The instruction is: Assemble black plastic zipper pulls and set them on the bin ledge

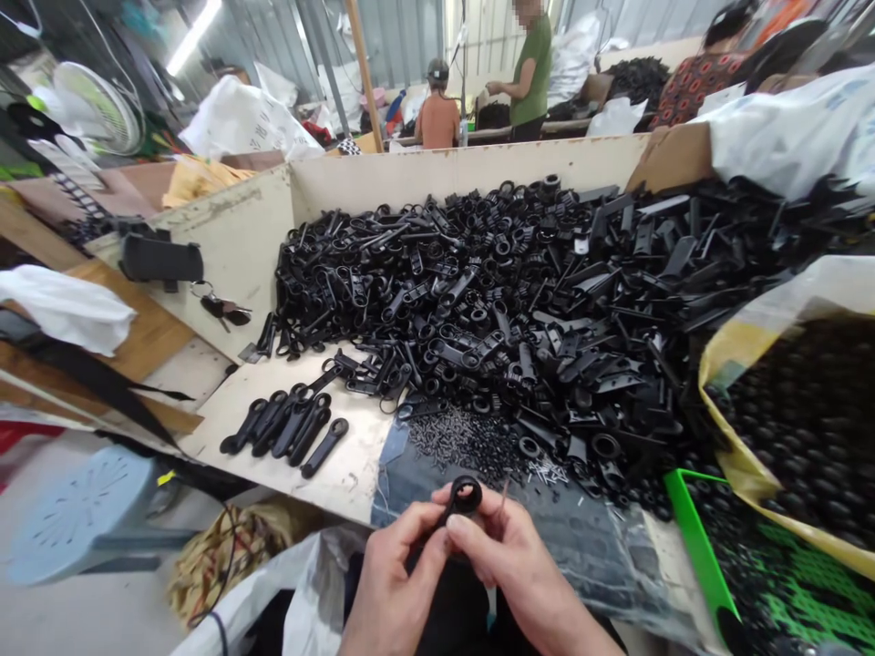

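Observation:
Both my hands meet low in the middle of the view on one black plastic part with a ring end (466, 497). My left hand (396, 569) grips its lower shaft with curled fingers. My right hand (502, 547) pinches the ring end between thumb and fingers. Just beyond them lies a scatter of small dark pins (471, 442) on a blue cloth (410, 469). A huge heap of black plastic parts (519, 282) fills the bench behind.
A row of finished-looking black levers (291, 428) lies on the bench at left. A yellow sack of black round pieces (807, 419) and a green crate (697, 547) stand at right. Keys (225, 310), a fan (99, 105) and a blue stool (82, 515) are at left. People work at the back.

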The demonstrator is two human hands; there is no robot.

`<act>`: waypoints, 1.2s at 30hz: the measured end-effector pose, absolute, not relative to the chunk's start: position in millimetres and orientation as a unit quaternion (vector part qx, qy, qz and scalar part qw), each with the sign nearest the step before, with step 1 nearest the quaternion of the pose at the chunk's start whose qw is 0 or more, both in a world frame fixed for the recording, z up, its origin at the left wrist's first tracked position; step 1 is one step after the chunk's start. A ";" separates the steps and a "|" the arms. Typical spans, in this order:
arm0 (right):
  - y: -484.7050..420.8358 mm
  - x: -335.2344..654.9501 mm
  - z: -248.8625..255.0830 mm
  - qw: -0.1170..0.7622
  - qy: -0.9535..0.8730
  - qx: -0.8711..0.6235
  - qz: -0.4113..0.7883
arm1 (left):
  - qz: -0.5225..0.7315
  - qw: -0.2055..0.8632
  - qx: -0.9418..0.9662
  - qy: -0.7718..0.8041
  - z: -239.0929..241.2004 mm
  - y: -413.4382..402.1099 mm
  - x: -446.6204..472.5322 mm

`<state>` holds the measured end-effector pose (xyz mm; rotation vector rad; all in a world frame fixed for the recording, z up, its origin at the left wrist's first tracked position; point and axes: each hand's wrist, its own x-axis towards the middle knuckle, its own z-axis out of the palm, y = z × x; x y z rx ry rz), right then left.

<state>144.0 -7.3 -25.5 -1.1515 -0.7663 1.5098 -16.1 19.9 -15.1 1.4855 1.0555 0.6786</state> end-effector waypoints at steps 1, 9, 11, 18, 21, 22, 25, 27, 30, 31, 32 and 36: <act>-7.2 147.0 -23.1 0.522 -0.356 -0.484 0.605 | 0.281 0.552 0.638 0.457 -15.1 19.2 -18.6; -20.2 157.2 2.6 0.469 -0.566 -0.483 0.476 | 0.238 0.569 0.684 0.391 16.3 18.0 -32.1; -26.8 154.7 3.0 0.468 -0.599 -0.482 0.436 | 0.204 0.601 0.696 0.335 26.0 19.1 -28.2; -44.4 153.1 -5.2 0.477 -0.635 -0.496 0.351 | 0.212 0.637 0.665 0.327 31.4 10.0 -20.5; -46.3 151.9 -5.4 0.473 -0.621 -0.491 0.387 | 0.210 0.643 0.654 0.338 33.7 4.5 -19.3; -45.3 150.9 -5.1 0.469 -0.607 -0.491 0.413 | 0.207 0.653 0.639 0.350 34.4 3.7 -17.7; -35.9 146.9 -4.8 0.455 -0.503 -0.468 0.567 | 0.180 0.708 0.554 0.400 33.4 7.7 -10.9; -25.7 145.5 -5.6 0.467 -0.373 -0.440 0.670 | 0.171 0.754 0.484 0.410 30.0 15.7 -8.1; -9.1 146.8 -7.2 0.510 -0.207 -0.426 0.718 | 0.230 0.804 0.377 0.398 23.0 28.9 -10.0; -3.9 147.1 -7.4 0.523 -0.180 -0.427 0.715 | 0.259 0.806 0.348 0.402 20.0 31.4 -11.4; 0.9 146.7 -7.5 0.532 -0.167 -0.426 0.712 | 0.285 0.797 0.334 0.415 16.5 32.2 -12.5; 16.2 134.7 -10.1 0.542 -0.196 -0.461 0.675 | 0.345 0.672 0.446 0.480 -0.9 23.1 -10.9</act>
